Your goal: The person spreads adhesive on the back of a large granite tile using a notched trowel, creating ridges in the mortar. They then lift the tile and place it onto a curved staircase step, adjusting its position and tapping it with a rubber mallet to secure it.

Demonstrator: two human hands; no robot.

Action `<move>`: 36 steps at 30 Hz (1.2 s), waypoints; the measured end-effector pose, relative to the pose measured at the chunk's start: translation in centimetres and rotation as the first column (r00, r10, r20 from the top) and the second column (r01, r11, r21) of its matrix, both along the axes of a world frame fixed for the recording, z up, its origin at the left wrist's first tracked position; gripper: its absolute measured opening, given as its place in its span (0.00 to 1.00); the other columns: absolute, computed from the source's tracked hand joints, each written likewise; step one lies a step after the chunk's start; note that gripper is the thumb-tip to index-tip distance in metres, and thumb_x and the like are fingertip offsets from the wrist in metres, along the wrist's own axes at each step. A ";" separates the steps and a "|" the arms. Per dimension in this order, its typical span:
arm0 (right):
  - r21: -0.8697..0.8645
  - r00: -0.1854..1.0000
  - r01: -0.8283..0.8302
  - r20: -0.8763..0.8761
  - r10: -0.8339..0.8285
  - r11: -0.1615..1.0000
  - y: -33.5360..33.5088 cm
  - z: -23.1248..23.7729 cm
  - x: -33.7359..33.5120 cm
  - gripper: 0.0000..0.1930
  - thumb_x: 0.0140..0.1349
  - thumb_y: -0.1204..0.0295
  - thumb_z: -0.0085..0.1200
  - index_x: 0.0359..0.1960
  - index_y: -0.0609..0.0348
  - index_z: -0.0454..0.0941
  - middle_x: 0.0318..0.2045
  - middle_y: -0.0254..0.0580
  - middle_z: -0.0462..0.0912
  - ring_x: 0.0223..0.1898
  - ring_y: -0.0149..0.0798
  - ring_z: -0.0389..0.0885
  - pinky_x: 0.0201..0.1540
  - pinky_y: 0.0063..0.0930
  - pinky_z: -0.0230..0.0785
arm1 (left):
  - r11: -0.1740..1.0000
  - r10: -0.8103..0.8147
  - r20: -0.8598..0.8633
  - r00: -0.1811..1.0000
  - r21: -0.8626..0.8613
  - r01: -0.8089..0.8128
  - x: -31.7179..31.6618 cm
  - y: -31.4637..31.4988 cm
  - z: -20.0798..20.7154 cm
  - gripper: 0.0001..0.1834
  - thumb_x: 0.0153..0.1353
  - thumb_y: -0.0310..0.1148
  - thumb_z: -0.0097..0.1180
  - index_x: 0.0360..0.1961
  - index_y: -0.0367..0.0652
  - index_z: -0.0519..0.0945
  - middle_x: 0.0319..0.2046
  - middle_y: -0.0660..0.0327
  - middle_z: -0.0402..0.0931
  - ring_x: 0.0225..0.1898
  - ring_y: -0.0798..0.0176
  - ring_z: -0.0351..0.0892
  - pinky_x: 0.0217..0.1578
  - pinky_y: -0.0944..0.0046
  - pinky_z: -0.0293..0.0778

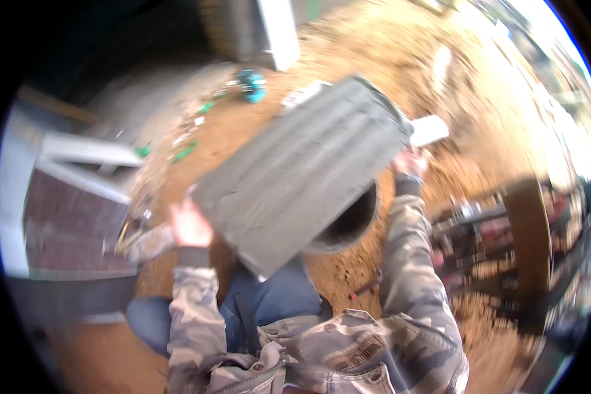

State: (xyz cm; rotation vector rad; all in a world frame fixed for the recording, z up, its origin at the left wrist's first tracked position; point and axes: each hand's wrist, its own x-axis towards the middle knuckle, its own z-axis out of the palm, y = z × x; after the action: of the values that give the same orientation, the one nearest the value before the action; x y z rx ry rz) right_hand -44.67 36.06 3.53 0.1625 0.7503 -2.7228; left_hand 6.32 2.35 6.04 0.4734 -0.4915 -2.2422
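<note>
the right hand (412, 162) grips a ribbed grey panel (302, 171) by its right edge, near the far corner; the left hand (192, 222) touches the left corner, too blurred to tell whether it is closed. the panel is tilted above the sandy ground (226, 148), partly covering a dark round tub (358, 223). a white tube (430, 130) shows just beyond the right hand. a blue object (251, 85) lies near the ground's far left edge.

Orange-brown sandy ground (394, 43), blurred, littered with green scraps (186, 152) at upper left. Deep shade (144, 39) beyond, over a pale grey floor strip (138, 108). White post (280, 33) stands top centre. Left: white frame (92, 148) around a dark brown panel (72, 223). Strong daylight upper right, ground there nearly washed out.
</note>
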 end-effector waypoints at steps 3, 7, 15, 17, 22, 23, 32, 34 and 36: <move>0.086 0.996 0.084 -0.007 -0.084 0.993 -1.6 -1.4 -1.4 0.22 0.61 0.49 0.46 0.37 0.55 0.80 0.31 0.35 0.81 0.44 0.40 0.77 0.56 0.48 0.65 | 0.989 -0.031 -0.449 0.893 0.115 0.092 0.3 -0.2 -2.4 0.14 0.72 0.43 0.52 0.35 0.47 0.81 0.34 0.64 0.83 0.37 0.67 0.82 0.32 0.64 0.80; 0.316 0.999 -0.052 0.002 0.054 0.947 -4.7 -3.6 -0.3 0.23 0.61 0.48 0.46 0.40 0.55 0.77 0.35 0.37 0.78 0.47 0.41 0.74 0.58 0.49 0.63 | 0.994 0.082 -0.179 0.980 0.087 -0.068 -3.8 0.8 -2.2 0.19 0.75 0.40 0.44 0.57 0.39 0.76 0.54 0.59 0.78 0.57 0.62 0.75 0.59 0.64 0.71; 0.503 0.981 -0.146 -0.038 0.191 0.852 -8.3 -0.8 4.2 0.27 0.60 0.44 0.45 0.46 0.55 0.71 0.42 0.40 0.72 0.51 0.44 0.70 0.61 0.49 0.58 | 0.994 0.094 -0.158 0.983 0.071 -0.083 -2.3 2.9 -0.1 0.34 0.73 0.63 0.28 0.63 0.48 0.68 0.61 0.55 0.73 0.61 0.53 0.72 0.63 0.45 0.66; 0.499 0.980 -0.144 -0.046 0.191 0.855 -8.8 -0.1 4.2 0.29 0.60 0.43 0.45 0.48 0.55 0.69 0.43 0.41 0.71 0.53 0.45 0.69 0.61 0.50 0.57 | 0.988 0.112 -0.126 0.986 0.123 -0.096 -2.9 2.6 0.9 0.34 0.75 0.60 0.26 0.63 0.43 0.68 0.60 0.51 0.75 0.61 0.51 0.73 0.63 0.46 0.66; 0.515 0.968 -0.176 -0.066 0.243 0.839 -10.2 0.9 5.5 0.32 0.59 0.40 0.45 0.52 0.55 0.65 0.48 0.43 0.68 0.56 0.47 0.66 0.63 0.50 0.54 | 0.975 0.155 -0.168 0.973 0.182 -0.124 -1.2 3.1 -0.2 0.37 0.72 0.65 0.31 0.62 0.44 0.68 0.62 0.50 0.73 0.62 0.48 0.72 0.63 0.43 0.65; 0.515 0.968 -0.172 -0.071 0.242 0.839 -10.1 1.2 5.4 0.33 0.59 0.40 0.45 0.53 0.55 0.64 0.49 0.43 0.67 0.56 0.47 0.65 0.64 0.50 0.53 | 0.978 0.161 -0.180 0.970 0.164 -0.131 -0.9 3.2 0.3 0.37 0.71 0.66 0.31 0.62 0.44 0.68 0.62 0.49 0.72 0.62 0.48 0.72 0.64 0.43 0.65; 0.525 0.909 -0.275 -0.130 0.395 0.806 -13.7 3.9 9.4 0.40 0.58 0.36 0.44 0.60 0.55 0.57 0.56 0.47 0.61 0.62 0.50 0.60 0.67 0.51 0.48 | 0.984 0.147 -0.506 0.850 -0.009 -0.176 4.4 3.2 9.9 0.45 0.68 0.71 0.33 0.69 0.43 0.59 0.63 0.50 0.70 0.64 0.48 0.68 0.65 0.45 0.61; 0.518 0.882 -0.298 -0.173 0.439 0.802 -15.0 4.8 10.4 0.42 0.58 0.35 0.44 0.62 0.55 0.56 0.58 0.47 0.60 0.63 0.51 0.59 0.68 0.52 0.46 | 0.973 0.146 -0.590 0.794 -0.058 -0.221 5.1 3.1 12.6 0.45 0.67 0.71 0.34 0.67 0.43 0.62 0.61 0.50 0.72 0.62 0.49 0.70 0.65 0.46 0.62; 0.536 0.831 -0.354 -0.196 0.521 0.766 -17.2 5.7 11.7 0.43 0.57 0.34 0.44 0.63 0.55 0.54 0.60 0.48 0.58 0.64 0.51 0.57 0.68 0.52 0.45 | 0.952 0.233 -0.674 0.701 0.011 -0.306 4.7 1.8 11.5 0.46 0.66 0.73 0.34 0.67 0.43 0.65 0.60 0.50 0.73 0.60 0.50 0.70 0.64 0.48 0.62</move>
State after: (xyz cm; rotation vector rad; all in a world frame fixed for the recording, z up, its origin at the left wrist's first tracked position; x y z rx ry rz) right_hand -32.93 18.84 9.21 -0.3479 1.3630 -2.0783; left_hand 11.03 4.20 17.56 -0.3189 -0.1328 -1.9092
